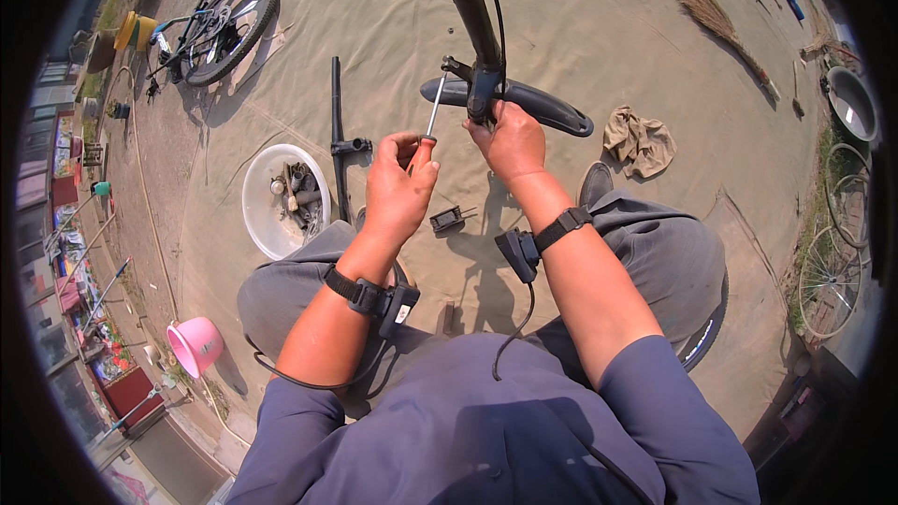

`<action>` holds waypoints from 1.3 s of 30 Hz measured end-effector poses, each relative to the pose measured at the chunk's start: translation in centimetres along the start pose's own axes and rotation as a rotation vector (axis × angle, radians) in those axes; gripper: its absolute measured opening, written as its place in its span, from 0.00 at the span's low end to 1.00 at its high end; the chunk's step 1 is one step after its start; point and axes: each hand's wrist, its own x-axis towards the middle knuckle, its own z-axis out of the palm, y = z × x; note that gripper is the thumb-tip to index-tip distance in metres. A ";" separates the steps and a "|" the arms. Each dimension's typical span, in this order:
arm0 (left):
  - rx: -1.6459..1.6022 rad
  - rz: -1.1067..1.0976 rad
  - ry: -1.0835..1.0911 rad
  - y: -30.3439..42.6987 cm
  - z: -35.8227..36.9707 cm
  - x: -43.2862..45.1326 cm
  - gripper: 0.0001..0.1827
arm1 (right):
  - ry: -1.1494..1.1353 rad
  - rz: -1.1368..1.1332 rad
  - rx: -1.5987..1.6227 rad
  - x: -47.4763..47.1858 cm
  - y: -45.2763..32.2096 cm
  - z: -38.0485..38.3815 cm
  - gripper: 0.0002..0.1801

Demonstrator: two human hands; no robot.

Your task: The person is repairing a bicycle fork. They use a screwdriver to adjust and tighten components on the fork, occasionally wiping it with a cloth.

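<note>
My left hand (pixel 400 186) is closed around the orange handle of a screwdriver (pixel 423 153). Its metal shaft points up to a small bracket or brake arm (pixel 452 67) beside a black bicycle frame part (pixel 484 88). With its fingers, my right hand (pixel 513 140) grips the lower end of that part, though what exactly lies between them is hidden. A dark tube (pixel 466 0) and a black cable rise from there to the top of the view. Just behind is a black plastic mudguard (pixel 551 105).
On the ground cloth lie a handlebar with stem (pixel 338 147), a bicycle pedal (pixel 449 221), a crumpled rag (pixel 638 142) and a straw broom (pixel 722 31). A white basin (pixel 252 189) of tools and parts stands left. Farther off are a bicycle with its wheel (pixel 270 14) and a pink bucket (pixel 200 345).
</note>
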 end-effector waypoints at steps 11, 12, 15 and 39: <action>-0.366 -0.219 0.050 -1.4 -0.5 1.2 0.21 | 0.049 -0.057 0.078 1.0 -2.0 3.4 0.15; -0.436 -0.271 0.026 -1.5 -0.8 1.3 0.21 | 0.041 -0.050 0.079 1.1 -2.2 3.6 0.15; -0.571 -0.401 -0.035 -1.8 -1.3 1.8 0.20 | -0.026 -0.024 0.074 1.2 -2.3 3.9 0.13; -0.721 -0.476 -0.084 -0.6 -1.4 2.7 0.17 | -0.065 0.006 0.084 1.8 -1.9 3.9 0.11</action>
